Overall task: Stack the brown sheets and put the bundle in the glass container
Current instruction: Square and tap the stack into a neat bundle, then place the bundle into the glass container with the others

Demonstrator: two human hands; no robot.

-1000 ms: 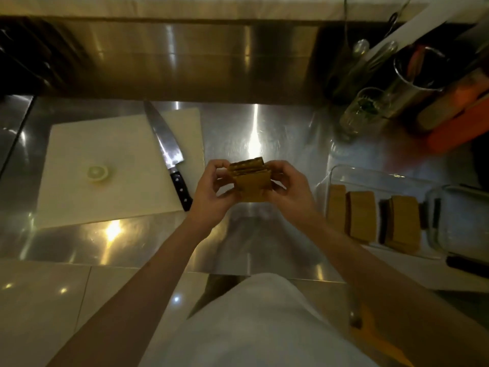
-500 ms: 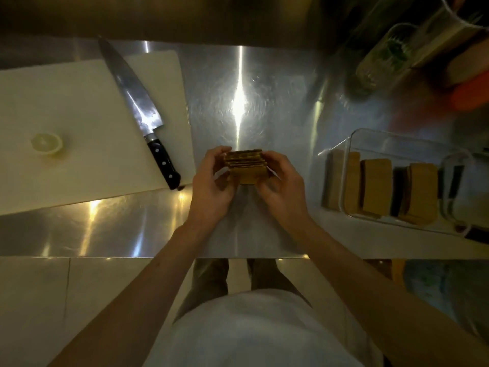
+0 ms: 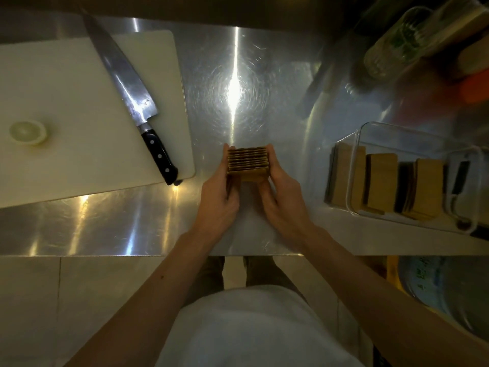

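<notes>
A bundle of brown sheets (image 3: 248, 162) stands on edge over the steel counter, its stacked edges facing up. My left hand (image 3: 221, 193) presses its left side and my right hand (image 3: 281, 197) presses its right side, so both hands grip it. The glass container (image 3: 412, 139) sits at the right, apart from my hands. It holds several more upright brown bundles (image 3: 381, 181).
A white cutting board (image 3: 74, 112) lies at the left with a large black-handled knife (image 3: 132, 94) and a pale round slice (image 3: 27, 131) on it. Jars and bottles (image 3: 397, 43) crowd the back right corner. The counter's front edge (image 3: 132, 255) runs below my wrists.
The view has tilted down and closer to the counter. The bundle has come lower, squared up between both hands, with its edges now facing up.
</notes>
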